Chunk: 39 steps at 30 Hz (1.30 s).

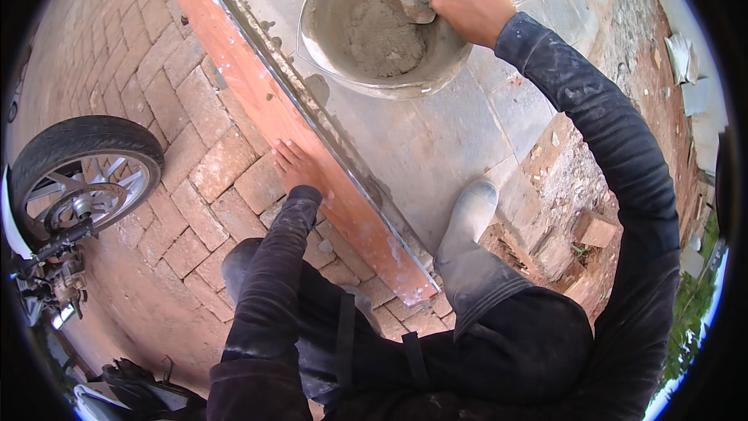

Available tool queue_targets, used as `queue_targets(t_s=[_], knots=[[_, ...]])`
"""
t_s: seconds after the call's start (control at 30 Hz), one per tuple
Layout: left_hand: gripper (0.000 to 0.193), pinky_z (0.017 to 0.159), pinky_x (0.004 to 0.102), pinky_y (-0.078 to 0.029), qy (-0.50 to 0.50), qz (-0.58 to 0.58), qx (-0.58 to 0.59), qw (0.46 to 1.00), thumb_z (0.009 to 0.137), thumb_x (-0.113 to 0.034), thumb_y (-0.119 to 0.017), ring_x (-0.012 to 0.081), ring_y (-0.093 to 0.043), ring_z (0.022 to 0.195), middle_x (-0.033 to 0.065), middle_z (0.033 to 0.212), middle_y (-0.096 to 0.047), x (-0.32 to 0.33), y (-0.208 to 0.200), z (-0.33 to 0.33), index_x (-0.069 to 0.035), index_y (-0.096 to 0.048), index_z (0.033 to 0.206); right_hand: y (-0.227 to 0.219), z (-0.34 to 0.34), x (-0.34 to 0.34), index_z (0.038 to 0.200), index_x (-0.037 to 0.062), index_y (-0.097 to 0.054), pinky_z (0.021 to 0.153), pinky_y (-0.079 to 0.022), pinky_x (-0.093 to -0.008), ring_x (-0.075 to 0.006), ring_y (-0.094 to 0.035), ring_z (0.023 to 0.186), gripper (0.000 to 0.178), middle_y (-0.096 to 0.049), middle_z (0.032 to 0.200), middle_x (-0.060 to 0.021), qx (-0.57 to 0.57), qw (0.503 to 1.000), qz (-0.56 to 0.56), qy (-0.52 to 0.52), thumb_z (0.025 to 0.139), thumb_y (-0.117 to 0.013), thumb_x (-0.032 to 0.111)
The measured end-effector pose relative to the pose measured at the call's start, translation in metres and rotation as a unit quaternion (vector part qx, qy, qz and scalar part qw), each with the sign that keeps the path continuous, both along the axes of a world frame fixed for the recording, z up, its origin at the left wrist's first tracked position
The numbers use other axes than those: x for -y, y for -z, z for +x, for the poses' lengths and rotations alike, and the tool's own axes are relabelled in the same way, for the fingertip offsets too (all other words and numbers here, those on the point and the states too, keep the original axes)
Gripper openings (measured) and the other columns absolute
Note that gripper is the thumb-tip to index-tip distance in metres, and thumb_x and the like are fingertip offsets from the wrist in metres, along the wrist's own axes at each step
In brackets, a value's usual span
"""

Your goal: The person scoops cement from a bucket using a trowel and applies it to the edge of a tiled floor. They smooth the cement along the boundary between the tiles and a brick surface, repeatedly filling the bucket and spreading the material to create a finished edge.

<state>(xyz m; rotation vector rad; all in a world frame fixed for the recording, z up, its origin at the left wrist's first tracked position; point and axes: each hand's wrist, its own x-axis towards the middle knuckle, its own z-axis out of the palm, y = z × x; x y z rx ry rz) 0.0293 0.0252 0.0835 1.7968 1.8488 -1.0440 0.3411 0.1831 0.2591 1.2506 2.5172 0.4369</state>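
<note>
My right hand (475, 9) grips a trowel (411, 0) by its handle, over the right side of a round bucket (436, 82). The blade reaches into the bucket and touches the grey wet mortar (382, 35) inside. With its fingers stretched out, my left hand (297, 168) lies flat on a long orange-brown board (261, 93). That board stands along the edge of the grey slab, and a narrow strip of mortar (276, 58) runs beside it. The trowel's handle is mostly hidden in my right fist.
Brick paving (195, 109) spreads to the left, where a motorcycle wheel (86, 179) stands. Grey floor tiles (421, 140) lie under the bucket. Broken rubble and a loose brick (594, 229) are at the right, near my boot (471, 214).
</note>
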Motion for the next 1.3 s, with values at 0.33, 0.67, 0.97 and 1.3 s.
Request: queue_targets(t_s=[0.33, 0.67, 0.97, 1.3], knots=[[0.142, 0.120, 0.0437, -0.016, 0.009, -0.005, -0.006, 1.000, 0.053, -0.042, -0.091, 0.0464, -0.009, 0.146, 0.0374, 0.154, -0.002, -0.002, -0.001, 0.002, 0.015, 0.000, 0.146, 0.008, -0.036, 0.000, 0.102, 0.0030, -0.066, 0.070, -0.059, -0.0421, -0.0301, -0.071, 0.083, 0.026, -0.070, 0.096, -0.0148, -0.132, 0.952, -0.220, 0.167, 0.079, -0.067, 0.014], [0.139, 0.119, 0.0456, -0.018, 0.043, -0.025, 0.007, 0.999, 0.053, -0.043, -0.089, 0.0486, -0.009, 0.145, 0.0396, 0.153, -0.003, 0.001, 0.003, -0.001, 0.018, -0.005, 0.145, 0.021, -0.064, 0.007, 0.105, 0.0026, -0.070, 0.072, -0.057, -0.0398, -0.0301, -0.070, 0.085, 0.033, -0.071, 0.098, -0.0171, -0.202, 0.901, -0.350, 0.158, 0.075, -0.068, 0.014], [0.145, 0.119, 0.0457, -0.018, 0.019, -0.018, 0.011, 1.000, 0.050, -0.041, -0.091, 0.0489, -0.009, 0.145, 0.0393, 0.153, -0.002, 0.000, 0.001, -0.002, 0.018, 0.001, 0.145, 0.020, -0.043, 0.023, 0.115, 0.0086, -0.070, 0.080, -0.056, -0.0412, -0.0327, -0.068, 0.094, 0.043, -0.071, 0.102, -0.0152, -0.290, 0.897, -0.307, 0.129, 0.073, -0.069, 0.017], [0.147, 0.119, 0.0435, -0.018, 0.018, 0.015, 0.015, 1.000, 0.051, -0.044, -0.092, 0.0452, -0.009, 0.146, 0.0348, 0.155, -0.005, 0.003, 0.007, -0.003, 0.016, 0.003, 0.146, -0.029, -0.014, 0.065, 0.116, 0.0033, -0.068, 0.074, -0.055, -0.0357, -0.0295, -0.070, 0.080, 0.040, -0.071, 0.094, -0.0196, -0.424, 0.866, -0.244, 0.106, 0.077, -0.068, 0.013]])
